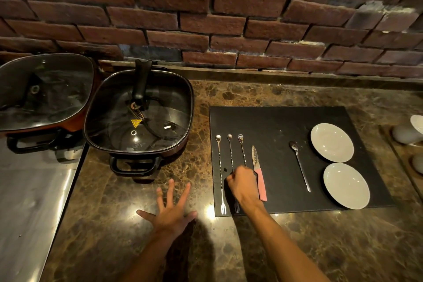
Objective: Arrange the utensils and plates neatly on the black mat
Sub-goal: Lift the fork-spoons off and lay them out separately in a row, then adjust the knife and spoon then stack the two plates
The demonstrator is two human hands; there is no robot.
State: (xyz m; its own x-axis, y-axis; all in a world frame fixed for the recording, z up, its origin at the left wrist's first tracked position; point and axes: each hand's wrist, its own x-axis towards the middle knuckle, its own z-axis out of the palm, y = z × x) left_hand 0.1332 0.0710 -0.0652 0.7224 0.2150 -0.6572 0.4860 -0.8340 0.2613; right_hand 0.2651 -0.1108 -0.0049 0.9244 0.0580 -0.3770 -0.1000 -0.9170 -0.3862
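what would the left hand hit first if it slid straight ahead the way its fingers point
Probably the front handle of the nearer glass-lidded pot, straight beyond the left hand spread on the counter; only bare marble lies between, though depth is uncertain.

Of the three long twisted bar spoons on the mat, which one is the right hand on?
The rightmost twisted spoon, beside the pink-handled knife. The right hand covers its lower shaft, while the other two spoons lie free to its left.
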